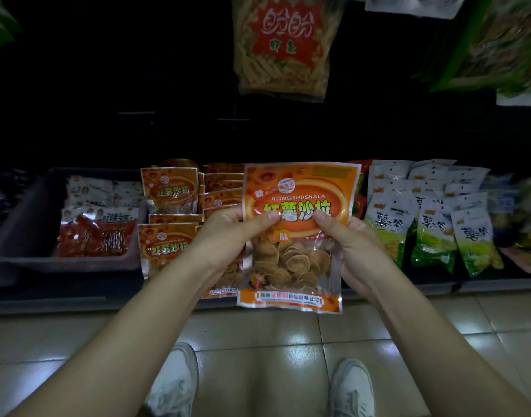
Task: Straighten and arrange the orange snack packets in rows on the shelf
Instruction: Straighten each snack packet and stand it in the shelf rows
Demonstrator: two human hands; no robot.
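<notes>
While both hands are closing on one orange snack packet (pixel 299 236), the left hand (pixel 234 236) is pinching its left edge and the right hand (pixel 353 248) is pinching its right edge, thumbs pressing on the printed front, the other fingers curling out of sight behind. The packet is hanging between the two hands, off the shelf (pixel 77 299) and facing the person — label upright, long axis running top to bottom, sealed top edge pointing away toward the shelf's dark back, bottom seam pointing down toward the tiled floor (pixel 258 341).

The other orange packets (pixel 169 191) are lying beyond and to the left of the left hand, stacked in rough overlapping rows, so that hand is sitting nearer the pile — the placing move is looking like a forward, leftward carry. The white-and-green packets (pixel 433 224) are standing just beyond the right hand, and a grey tray (pixel 20 233) of red packs is lying further out, left of the orange pile.
</notes>
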